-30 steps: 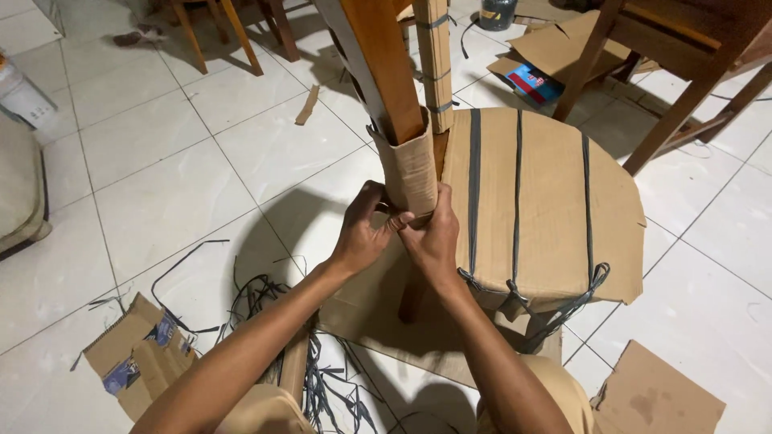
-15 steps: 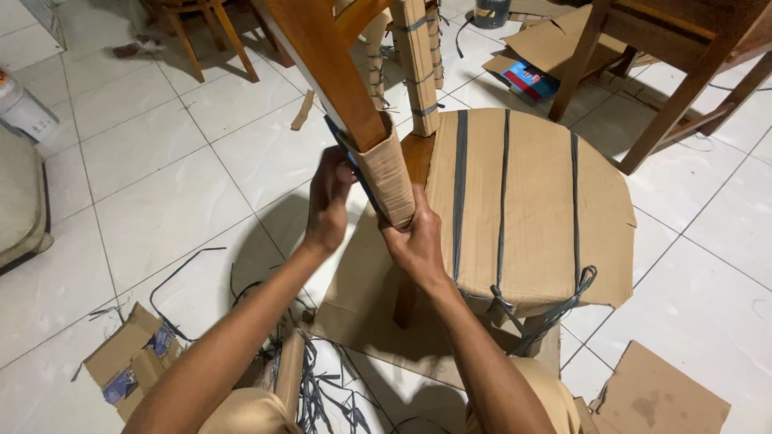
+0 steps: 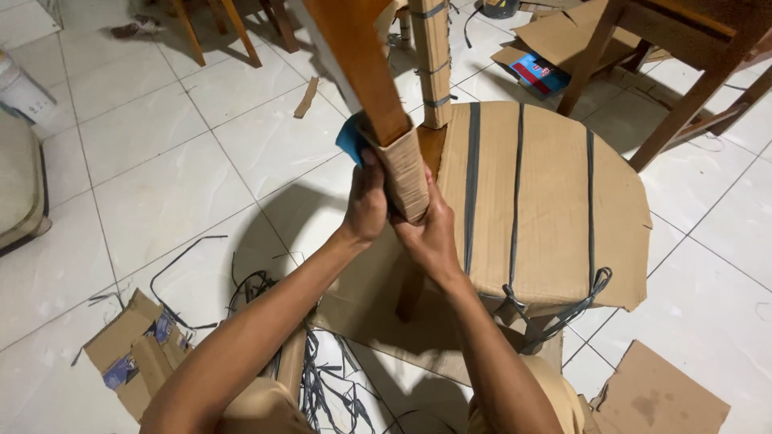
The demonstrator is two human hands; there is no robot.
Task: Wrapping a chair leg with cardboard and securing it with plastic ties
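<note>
A wooden chair post [image 3: 358,56] rises in front of me with a cardboard sleeve [image 3: 404,173] wrapped round its lower part. My left hand [image 3: 366,205] grips the sleeve from the left, beside a blue-printed flap [image 3: 351,138]. From below and to the right, my right hand [image 3: 433,233] clasps the same sleeve. The chair seat [image 3: 539,205] to the right is covered in cardboard bound with dark straps. A second post [image 3: 432,56] behind is also wrapped in cardboard.
Cut dark straps [image 3: 322,386] and cardboard scraps [image 3: 137,350] lie on the white tiled floor near my knees. A flat cardboard piece [image 3: 659,394] is at bottom right. Other wooden chairs [image 3: 683,56] stand at the back and right.
My left hand slid up from the sleeve's base to its left side. The sleeve has moved up the post, and the blue flap now shows at its top.
</note>
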